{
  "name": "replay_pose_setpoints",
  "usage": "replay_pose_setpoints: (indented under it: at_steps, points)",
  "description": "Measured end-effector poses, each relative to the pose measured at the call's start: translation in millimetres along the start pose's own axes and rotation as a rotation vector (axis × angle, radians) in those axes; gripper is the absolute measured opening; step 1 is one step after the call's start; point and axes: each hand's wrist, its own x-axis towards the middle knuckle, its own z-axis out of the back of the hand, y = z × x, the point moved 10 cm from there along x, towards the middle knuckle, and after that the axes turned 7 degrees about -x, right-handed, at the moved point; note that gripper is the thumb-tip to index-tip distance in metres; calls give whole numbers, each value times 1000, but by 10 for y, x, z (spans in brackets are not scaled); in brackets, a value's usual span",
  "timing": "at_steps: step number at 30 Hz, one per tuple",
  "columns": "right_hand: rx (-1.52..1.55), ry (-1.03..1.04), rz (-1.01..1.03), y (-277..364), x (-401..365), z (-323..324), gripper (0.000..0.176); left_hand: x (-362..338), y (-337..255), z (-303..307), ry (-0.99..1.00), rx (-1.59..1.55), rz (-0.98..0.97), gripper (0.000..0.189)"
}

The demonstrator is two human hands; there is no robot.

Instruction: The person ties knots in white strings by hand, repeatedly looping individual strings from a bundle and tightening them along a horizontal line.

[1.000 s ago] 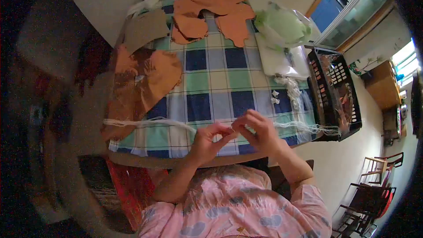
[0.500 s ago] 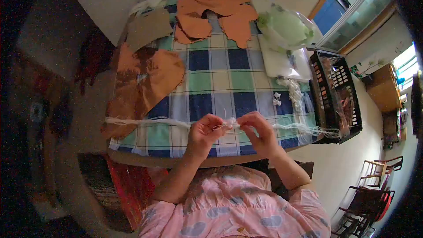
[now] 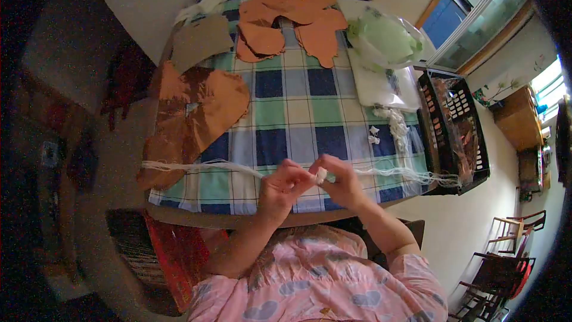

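Observation:
My left hand (image 3: 280, 186) and my right hand (image 3: 341, 183) meet near the front edge of the table, fingertips pinched close together. Between them is a small, bunched white piece (image 3: 321, 175), its exact kind too small to make out. Both hands pinch at this piece. A bundle of white threads (image 3: 221, 164) runs out from my left hand to the left, over a copper-coloured sheet (image 3: 214, 107). More white threads stretch right from behind my right hand toward the black basket (image 3: 438, 125). Small white pieces (image 3: 373, 136) lie on the checked cloth to the right.
Orange cut-out pieces (image 3: 319, 39) and a tan sheet (image 3: 202, 42) lie toward the back of the checked tablecloth (image 3: 286, 83). A clear bag with green contents (image 3: 387, 39) sits back right, above white sheets (image 3: 390, 89). Chairs (image 3: 491, 274) stand on the floor at right.
My right hand has shifted slightly left and turned inward, its fingers now beside the left hand's. The small loop of thread at my left fingers no longer shows.

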Motion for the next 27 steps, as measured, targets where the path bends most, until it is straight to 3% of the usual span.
replay_pose_setpoints:
  at_steps: [1, 4, 9, 13, 15, 16, 19, 22, 25, 27]
  points:
    - [4, -2, -90, -80, -66, -57, 15, 8, -62, 50, -40, 78, -87, 8]
    - [-139, -66, 63, 200, -146, -41, 17, 65, -104, 139, -121, 336, -123, 7]
    - [-405, -26, 216, 510, -22, 215, 11, 56, 5, -78, 135, 389, 61, 8]
    - [181, 101, -13, 130, 41, 176, 7, 35, -1, -192, 295, 9, 96, 8]
    - [588, 138, -172, -144, -28, 3, 9, 38, 43, -112, 192, -8, 122, 9]
    - [631, 98, -205, -233, -40, -23, 9, 34, 73, -84, 142, -16, 136, 9]
    - [716, -29, -297, -413, -90, -144, 9, 41, 85, 76, -109, -103, 14, 10]
    - [751, -143, -355, -525, -160, -244, 8, 57, -131, 104, -223, 403, -336, 15]
    - [837, -278, -382, -578, -217, -189, 7, -76, -422, -335, -40, 943, -727, 22]
    - [902, -341, -371, -558, -231, -125, 7, -76, -324, -425, 39, 1070, -745, 27]
